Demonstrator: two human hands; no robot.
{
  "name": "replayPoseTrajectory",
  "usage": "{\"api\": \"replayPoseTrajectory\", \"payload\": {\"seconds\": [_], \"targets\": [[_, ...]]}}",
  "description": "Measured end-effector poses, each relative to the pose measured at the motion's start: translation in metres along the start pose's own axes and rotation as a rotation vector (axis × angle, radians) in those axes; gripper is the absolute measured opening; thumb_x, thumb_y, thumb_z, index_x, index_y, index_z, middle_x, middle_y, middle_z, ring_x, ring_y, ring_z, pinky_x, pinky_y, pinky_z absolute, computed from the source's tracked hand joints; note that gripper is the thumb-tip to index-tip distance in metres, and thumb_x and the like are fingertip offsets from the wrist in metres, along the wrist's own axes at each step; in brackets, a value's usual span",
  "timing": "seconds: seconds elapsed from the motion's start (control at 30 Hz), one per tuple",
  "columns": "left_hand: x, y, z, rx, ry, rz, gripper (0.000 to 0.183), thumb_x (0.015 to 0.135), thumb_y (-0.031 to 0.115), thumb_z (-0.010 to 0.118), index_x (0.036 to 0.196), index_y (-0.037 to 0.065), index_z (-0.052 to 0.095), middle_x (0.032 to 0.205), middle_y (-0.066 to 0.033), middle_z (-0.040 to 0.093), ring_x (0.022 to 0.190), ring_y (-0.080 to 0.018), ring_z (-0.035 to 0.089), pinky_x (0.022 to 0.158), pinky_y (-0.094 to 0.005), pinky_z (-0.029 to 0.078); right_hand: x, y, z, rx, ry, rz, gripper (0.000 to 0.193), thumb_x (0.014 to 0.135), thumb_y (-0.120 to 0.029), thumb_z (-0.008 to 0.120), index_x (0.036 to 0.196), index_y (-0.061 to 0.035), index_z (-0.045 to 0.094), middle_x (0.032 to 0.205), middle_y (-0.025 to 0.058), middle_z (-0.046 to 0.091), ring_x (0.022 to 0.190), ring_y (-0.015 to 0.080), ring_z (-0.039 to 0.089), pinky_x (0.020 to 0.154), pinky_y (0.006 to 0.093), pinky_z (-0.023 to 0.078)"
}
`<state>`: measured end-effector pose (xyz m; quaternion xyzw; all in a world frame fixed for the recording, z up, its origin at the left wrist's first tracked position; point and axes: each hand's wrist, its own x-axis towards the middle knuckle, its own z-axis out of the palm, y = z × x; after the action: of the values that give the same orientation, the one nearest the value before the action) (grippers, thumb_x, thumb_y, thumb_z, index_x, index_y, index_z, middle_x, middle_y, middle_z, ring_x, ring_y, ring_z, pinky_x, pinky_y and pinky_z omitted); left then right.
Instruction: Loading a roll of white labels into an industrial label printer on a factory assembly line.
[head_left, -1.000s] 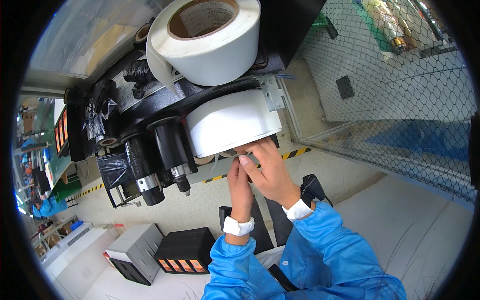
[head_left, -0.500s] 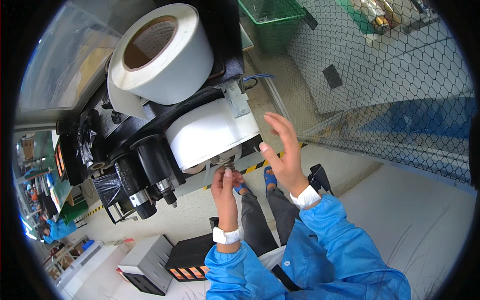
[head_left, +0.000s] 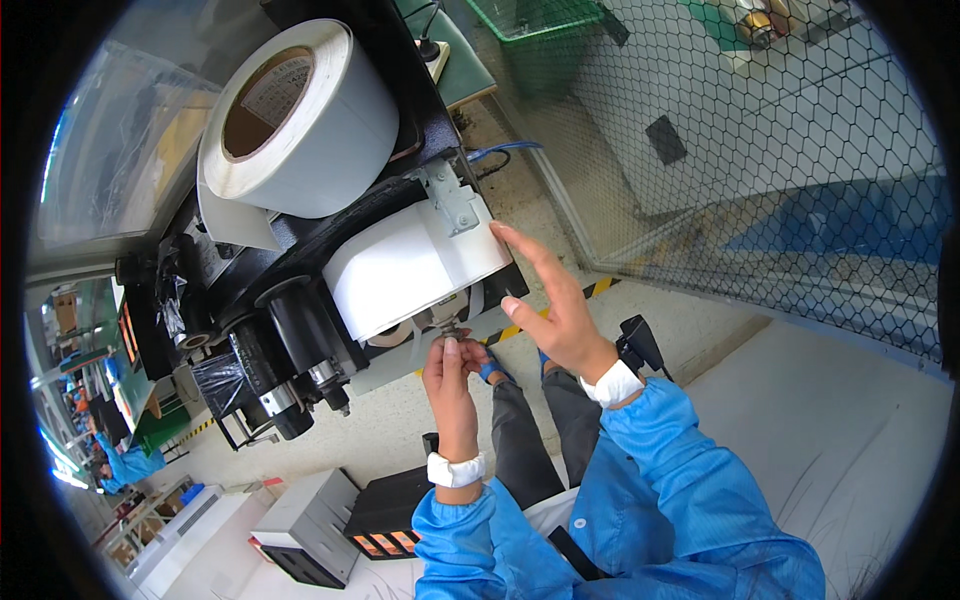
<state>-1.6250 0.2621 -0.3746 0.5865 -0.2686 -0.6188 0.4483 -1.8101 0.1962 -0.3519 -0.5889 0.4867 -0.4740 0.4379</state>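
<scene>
In front of me is a black label printer with its inside exposed. A broad white label web curves over its front part. My left hand is closed, thumb and fingers pinching a small metal fitting below the web's near edge; the fingers partly hide it. My right hand is open, fingers spread. Its index fingertip is at the right edge of the web, by a metal bracket, and its thumb is near the lower right corner. Whether it touches the web I cannot tell.
A large white label roll lies on top of the printer. Black ribbon rollers stick out at the left. Wire mesh stands on the right, with a green basket behind. A grey-white box and black bins stand below.
My right hand has moved left toward the web's right edge, its index finger now reaching it. My left hand stays at the metal fitting. The view has shifted slightly.
</scene>
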Motion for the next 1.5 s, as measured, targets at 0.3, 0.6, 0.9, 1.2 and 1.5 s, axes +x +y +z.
{"api": "replayPoseTrajectory", "payload": {"seconds": [0.3, 0.6, 0.9, 1.2, 1.5], "targets": [[-0.003, 0.009, -0.003, -0.060, 0.235, 0.111, 0.019, 0.105, 0.024, 0.056, 0.107, 0.005, 0.057, 0.085, -0.0027, 0.058, 0.078, -0.0125, 0.056, 0.072, -0.0272, 0.044, 0.009, -0.004, -0.001, -0.023, 0.030, -0.077, 0.069, 0.085, -0.008, 0.062, 0.151, -0.0038, 0.042, 0.157, 0.0173, 0.042, 0.147, 0.0350, 0.038, 0.122, 0.0434, 0.027], [-0.014, 0.026, -0.010, 0.007, 0.270, 0.137, 0.013, 0.103, 0.017, 0.058, 0.102, 0.005, 0.058, 0.082, -0.0024, 0.056, 0.074, -0.0119, 0.052, 0.071, -0.0267, 0.043, 0.013, -0.019, 0.008, -0.291, -0.094, -0.243, 0.069, 0.084, -0.015, 0.067, 0.150, -0.0105, 0.046, 0.158, 0.0155, 0.042, 0.149, 0.0391, 0.033, 0.122, 0.0532, 0.024], [-0.034, 0.032, -0.049, 0.080, 0.256, 0.145, 0.015, 0.102, 0.014, 0.055, 0.109, 0.001, 0.061, 0.090, -0.0055, 0.064, 0.082, -0.0127, 0.058, 0.074, -0.0266, 0.044, -0.005, -0.023, 0.020, -0.129, 0.034, -0.283, 0.054, 0.084, -0.015, 0.068, 0.136, -0.0058, 0.058, 0.140, 0.0186, 0.058, 0.134, 0.0360, 0.051, 0.112, 0.0486, 0.037], [-0.054, 0.038, -0.093, 0.669, 0.337, 0.424, 0.032, 0.093, 0.003, 0.061, 0.125, 0.001, 0.056, 0.138, -0.0148, 0.047, 0.100, -0.0192, 0.063, 0.083, -0.0310, 0.050, -0.089, 0.007, 0.126, 0.521, -0.214, 0.151, 0.015, 0.094, -0.013, 0.066, 0.106, -0.0037, 0.065, 0.104, 0.0073, 0.068, 0.097, 0.0224, 0.065, 0.086, 0.0322, 0.051], [-0.040, 0.045, -0.113, 0.910, 0.146, 0.449, 0.051, 0.096, 0.014, 0.065, 0.144, 0.003, 0.048, 0.155, -0.0141, 0.037, 0.111, -0.0227, 0.064, 0.087, -0.0319, 0.051, -0.049, 0.036, 0.207, 1.111, -0.109, 0.591, 0.044, 0.103, -0.028, 0.056, 0.142, -0.0065, 0.056, 0.143, 0.0076, 0.056, 0.125, 0.0169, 0.056, 0.099, 0.0321, 0.047]]}}
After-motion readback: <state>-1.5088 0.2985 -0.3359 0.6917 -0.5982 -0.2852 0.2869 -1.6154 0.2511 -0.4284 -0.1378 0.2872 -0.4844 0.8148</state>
